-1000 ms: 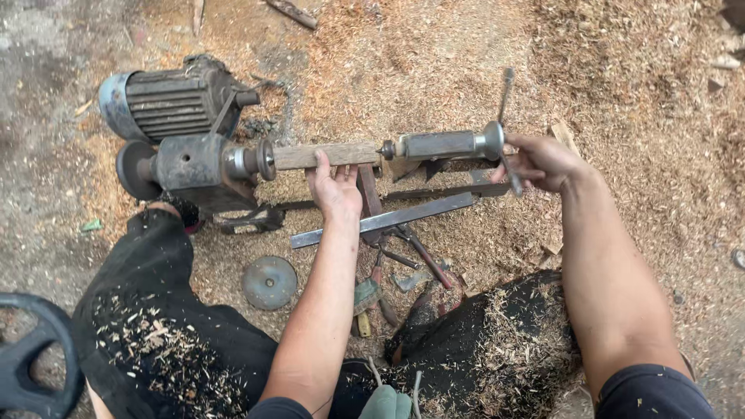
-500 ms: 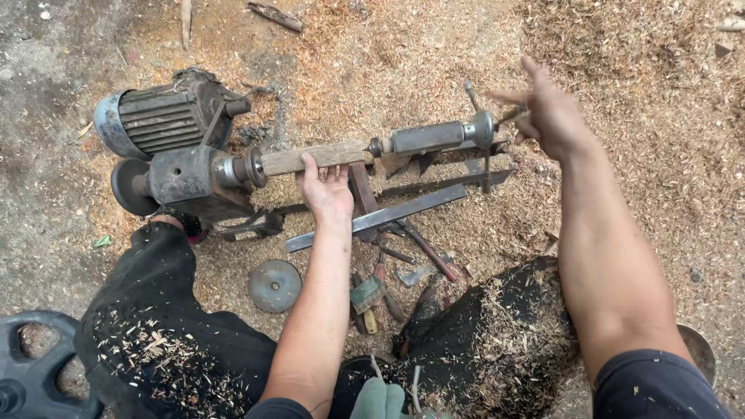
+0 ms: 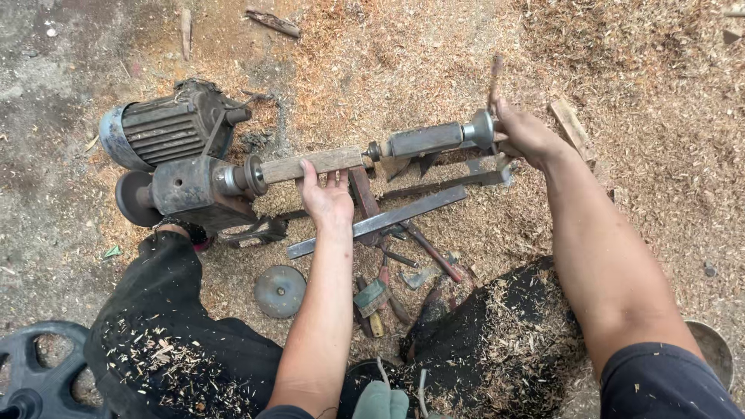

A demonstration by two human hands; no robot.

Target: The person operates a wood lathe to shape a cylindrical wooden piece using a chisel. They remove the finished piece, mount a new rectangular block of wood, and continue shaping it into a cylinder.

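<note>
Head view, small floor lathe on ground covered in wood shavings.

Wooden blank: squared, pale, lies horizontal between the headstock chuck and the tailstock, mounted at both ends.

Left hand: reaches up from below, fingers extended and touching the underside and front face of the blank near its right half; resting against it rather than wrapped around.

Right hand: closed around the tailstock handwheel at the far right end; a thin crank handle sticks up above the fingers, blurred, so its exact shape is unclear.

Electric motor: grey, finned, behind the headstock.

Flat steel bar lies diagonally below the blank. Round metal disc sits on the ground between the knees.
</note>
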